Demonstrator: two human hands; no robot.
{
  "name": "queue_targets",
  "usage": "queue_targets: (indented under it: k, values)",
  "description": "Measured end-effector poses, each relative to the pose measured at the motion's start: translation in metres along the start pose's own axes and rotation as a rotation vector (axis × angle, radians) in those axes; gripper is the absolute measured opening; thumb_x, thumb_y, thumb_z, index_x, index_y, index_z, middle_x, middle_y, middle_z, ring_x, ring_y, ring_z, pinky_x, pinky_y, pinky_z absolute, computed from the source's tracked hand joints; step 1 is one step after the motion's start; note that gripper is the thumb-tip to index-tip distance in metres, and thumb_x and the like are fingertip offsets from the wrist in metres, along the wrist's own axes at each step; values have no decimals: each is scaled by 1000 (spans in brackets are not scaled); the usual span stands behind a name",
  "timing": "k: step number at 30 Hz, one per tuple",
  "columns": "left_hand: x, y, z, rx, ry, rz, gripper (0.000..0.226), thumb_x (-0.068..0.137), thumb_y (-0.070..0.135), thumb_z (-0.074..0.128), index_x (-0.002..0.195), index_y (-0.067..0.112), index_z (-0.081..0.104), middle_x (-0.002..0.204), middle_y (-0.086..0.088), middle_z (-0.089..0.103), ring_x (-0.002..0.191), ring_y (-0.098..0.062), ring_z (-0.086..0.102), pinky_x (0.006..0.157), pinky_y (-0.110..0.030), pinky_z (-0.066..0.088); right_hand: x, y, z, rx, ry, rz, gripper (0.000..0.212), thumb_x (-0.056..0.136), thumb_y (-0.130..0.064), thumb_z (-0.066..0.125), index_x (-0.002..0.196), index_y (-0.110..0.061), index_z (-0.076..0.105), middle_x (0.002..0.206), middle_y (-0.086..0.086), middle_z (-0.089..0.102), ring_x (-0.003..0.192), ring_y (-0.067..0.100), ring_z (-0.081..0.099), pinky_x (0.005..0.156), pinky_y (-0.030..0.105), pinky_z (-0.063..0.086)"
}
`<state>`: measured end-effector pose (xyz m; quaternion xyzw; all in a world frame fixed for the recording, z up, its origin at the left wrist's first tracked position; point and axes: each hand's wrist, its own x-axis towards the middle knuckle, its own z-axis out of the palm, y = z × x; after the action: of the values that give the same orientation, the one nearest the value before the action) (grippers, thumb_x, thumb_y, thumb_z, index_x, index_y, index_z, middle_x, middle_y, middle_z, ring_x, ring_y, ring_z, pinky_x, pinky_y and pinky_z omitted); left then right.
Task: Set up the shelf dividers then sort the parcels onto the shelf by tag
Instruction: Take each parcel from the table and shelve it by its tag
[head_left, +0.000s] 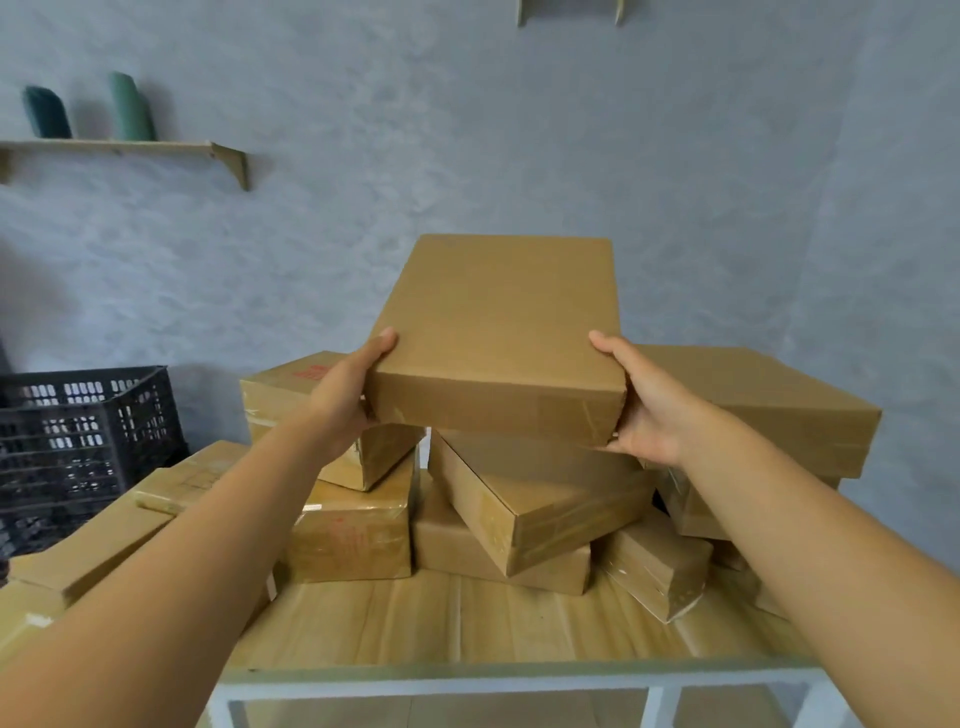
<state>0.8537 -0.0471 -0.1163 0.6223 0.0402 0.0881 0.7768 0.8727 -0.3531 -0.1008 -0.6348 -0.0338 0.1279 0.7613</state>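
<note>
A flat brown cardboard parcel (498, 332) is held up above a heap of parcels. My left hand (345, 395) grips its near left corner, thumb on top. My right hand (641, 402) grips its near right corner the same way. No tag shows on its upper face. Below it lie several taped brown parcels (540, 499) piled on the wooden shelf top (467, 618); one at the left carries a red stamp (311, 371). The white shelf frame (519, 691) runs along the bottom edge.
A black plastic crate (83, 431) stands at the left behind the parcels. A wall shelf (124, 148) with green and teal rolls hangs on the grey wall at upper left. Another large parcel (769, 405) sits at the right.
</note>
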Motion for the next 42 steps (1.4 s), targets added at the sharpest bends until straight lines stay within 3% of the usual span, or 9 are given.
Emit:
queue_targets:
  k: [3, 6, 11, 15, 20, 28, 37, 40, 42]
  values:
    - [-3, 7, 2, 441, 86, 51, 67, 91, 47, 64, 147, 24, 37, 135, -6, 54, 104, -22, 61, 77, -35, 55, -1, -6, 9, -145, 103, -133, 73, 76, -60, 75, 135, -23, 54, 138, 8, 61, 117, 24, 63, 97, 45, 52]
    - [-16, 19, 21, 684, 90, 152, 77, 94, 41, 63, 156, 29, 19, 151, -8, 43, 122, -25, 53, 92, -33, 38, -2, -9, 26, -403, 300, -356, 116, 71, -64, 76, 159, -26, 11, 161, 2, 29, 144, 24, 36, 115, 44, 34]
    - [-53, 48, 87, 393, -197, 165, 90, 75, 59, 73, 150, 34, 29, 141, 5, 50, 120, -31, 58, 99, -45, 50, -10, -2, 76, -832, 503, -721, 124, 72, -59, 78, 159, -13, 3, 159, 9, 25, 144, 29, 32, 110, 42, 36]
    - [-64, 68, 109, 149, -4, 191, 88, 72, 55, 80, 138, 19, 35, 114, 4, 61, 101, -28, 67, 78, -44, 58, -21, 9, 98, -1025, 569, -994, 119, 69, -50, 84, 156, -8, 16, 152, 12, 33, 137, 31, 37, 107, 47, 41]
    - [-60, 65, 104, 66, 278, 409, 110, 58, 55, 89, 140, 22, 23, 121, 4, 55, 112, -17, 58, 97, -37, 51, -28, 29, 112, -1127, 445, -1164, 101, 78, -28, 79, 154, -5, 17, 154, 13, 22, 138, 33, 32, 109, 45, 43]
    - [-49, 65, 59, 201, 360, 439, 103, 58, 66, 72, 146, 30, 32, 129, 3, 58, 110, -19, 61, 98, -41, 52, -29, 13, 95, -1010, 8, -1018, 66, 98, -40, 56, 156, -28, 25, 158, -8, 26, 146, 14, 24, 120, 40, 28]
    - [-45, 55, -9, 122, 139, 280, 72, 61, 67, 64, 116, 20, 67, 101, -3, 77, 92, -22, 74, 71, -34, 58, -1, -4, 36, -618, 266, -391, 103, 78, -67, 68, 157, -36, 10, 159, 1, 32, 139, 26, 43, 112, 51, 39]
    - [-43, 53, -25, 27, 57, 192, 53, 79, 63, 58, 112, 23, 69, 99, -6, 78, 85, -23, 75, 69, -34, 58, -3, -3, 28, -290, -9, -179, 117, 51, -80, 77, 149, -31, 36, 137, 0, 63, 117, 22, 65, 97, 44, 54]
    - [-40, 53, -32, 16, -3, 177, 48, 88, 63, 52, 110, 24, 68, 98, -6, 78, 82, -22, 76, 64, -31, 58, -5, 0, 30, -222, -143, -155, 94, 49, -77, 81, 129, -33, 59, 117, -2, 74, 103, 16, 73, 79, 34, 59]
